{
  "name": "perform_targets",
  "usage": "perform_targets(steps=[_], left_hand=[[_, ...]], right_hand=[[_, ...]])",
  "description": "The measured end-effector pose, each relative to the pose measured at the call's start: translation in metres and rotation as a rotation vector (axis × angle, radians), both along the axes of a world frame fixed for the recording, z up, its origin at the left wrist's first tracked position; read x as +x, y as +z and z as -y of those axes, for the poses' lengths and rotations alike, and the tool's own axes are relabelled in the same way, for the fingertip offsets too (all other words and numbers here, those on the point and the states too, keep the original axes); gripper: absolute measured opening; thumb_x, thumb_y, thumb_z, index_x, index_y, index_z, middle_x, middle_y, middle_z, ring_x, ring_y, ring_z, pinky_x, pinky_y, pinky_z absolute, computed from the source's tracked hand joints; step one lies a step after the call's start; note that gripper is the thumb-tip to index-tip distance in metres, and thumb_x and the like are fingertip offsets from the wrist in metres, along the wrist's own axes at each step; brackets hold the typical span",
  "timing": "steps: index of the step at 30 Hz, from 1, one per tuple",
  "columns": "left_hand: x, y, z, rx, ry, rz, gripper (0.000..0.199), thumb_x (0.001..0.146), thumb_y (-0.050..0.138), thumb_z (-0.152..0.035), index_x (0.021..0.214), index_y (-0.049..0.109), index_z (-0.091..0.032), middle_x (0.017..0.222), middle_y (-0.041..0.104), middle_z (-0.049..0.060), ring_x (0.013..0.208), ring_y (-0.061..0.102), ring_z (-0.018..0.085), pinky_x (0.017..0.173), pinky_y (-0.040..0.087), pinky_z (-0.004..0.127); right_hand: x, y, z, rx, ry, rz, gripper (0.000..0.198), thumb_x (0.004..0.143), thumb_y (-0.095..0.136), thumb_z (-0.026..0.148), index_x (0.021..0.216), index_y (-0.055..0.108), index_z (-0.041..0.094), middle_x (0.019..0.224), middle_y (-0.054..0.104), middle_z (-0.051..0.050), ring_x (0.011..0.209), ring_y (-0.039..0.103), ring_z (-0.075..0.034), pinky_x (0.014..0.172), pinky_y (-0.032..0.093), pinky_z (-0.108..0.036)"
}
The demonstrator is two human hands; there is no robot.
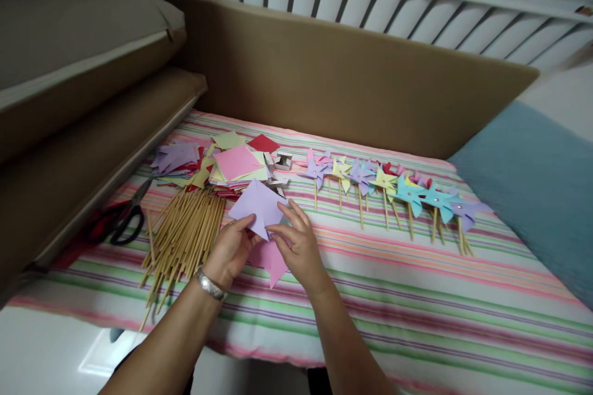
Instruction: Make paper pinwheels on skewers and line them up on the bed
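A lavender paper square, cut with slits toward its middle, is held up between both hands. My left hand, with a silver bangle at the wrist, pinches its lower left edge between thumb and fingers. At the lower corner, the thumb and forefinger of my right hand close on the paper, while the other fingers are raised. Beneath the hands lies a pink cut paper on the striped cloth. Just left of my left hand is a bundle of thin wooden sticks.
Behind the hands are a stack of coloured paper squares, lavender cut papers and small boxes. Black-handled scissors lie at left. Several finished paper pinwheels lie at right. A brown board stands behind; cushions rise at left.
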State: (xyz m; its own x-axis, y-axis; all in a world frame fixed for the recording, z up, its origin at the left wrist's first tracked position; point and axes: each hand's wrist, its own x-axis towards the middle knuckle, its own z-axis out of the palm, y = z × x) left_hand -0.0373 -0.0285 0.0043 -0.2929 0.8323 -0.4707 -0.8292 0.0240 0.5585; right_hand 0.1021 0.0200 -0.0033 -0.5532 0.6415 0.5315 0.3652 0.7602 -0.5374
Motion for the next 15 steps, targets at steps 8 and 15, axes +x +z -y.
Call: perform_targets(steps=[8, 15], left_hand=[[0.001, -0.0003, 0.0014, 0.013, 0.006, 0.021, 0.017, 0.069, 0.064, -0.007, 0.084, 0.064, -0.015, 0.081, 0.069, 0.003, 0.07, 0.062, 0.014, 0.055, 0.05, 0.023], [0.0, -0.0068, -0.0014, 0.043, 0.016, -0.027, 0.018, 0.065, 0.07, -0.015, 0.083, 0.067, -0.015, 0.088, 0.07, 0.004, 0.077, 0.063, 0.015, 0.067, 0.05, 0.025]], right_hand=[[-0.0058, -0.0012, 0.0048, 0.028, 0.015, -0.026, 0.016, 0.079, 0.057, 0.016, 0.082, 0.071, 0.024, 0.129, 0.053, -0.008, 0.132, 0.03, -0.026, 0.103, 0.034, -0.047], [-0.0069, -0.0007, 0.006, -0.021, 0.064, -0.011, 0.011, 0.079, 0.06, 0.02, 0.078, 0.07, 0.024, 0.132, 0.05, -0.007, 0.134, 0.027, -0.026, 0.104, 0.032, -0.047]])
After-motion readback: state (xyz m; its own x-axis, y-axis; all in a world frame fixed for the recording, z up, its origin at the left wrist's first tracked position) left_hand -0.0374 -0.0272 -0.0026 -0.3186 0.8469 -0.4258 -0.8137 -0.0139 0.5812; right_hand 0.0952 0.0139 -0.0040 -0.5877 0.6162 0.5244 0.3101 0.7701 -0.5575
